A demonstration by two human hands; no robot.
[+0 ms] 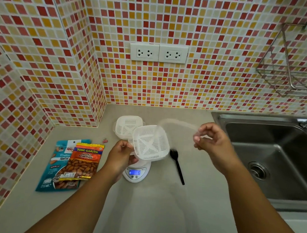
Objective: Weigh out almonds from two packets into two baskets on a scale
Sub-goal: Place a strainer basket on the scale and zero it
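Note:
My left hand (122, 155) grips the left edge of a white slotted basket (150, 142), which is tilted just above the small white scale (136, 173); its blue display is lit. A second white basket (128, 126) stands on the counter right behind. My right hand (212, 142) is raised to the right and pinches a blurred, see-through lid (177, 126). Two almond packets lie at the left, an orange one (84, 163) on top of a blue one (60, 166).
A black plastic spoon (177, 165) lies right of the scale. A steel sink (269, 157) fills the right side, with a wire rack (296, 61) on the tiled wall above it. Wall sockets (159, 53) sit behind, and a small red clip (105, 140) lies by the packets.

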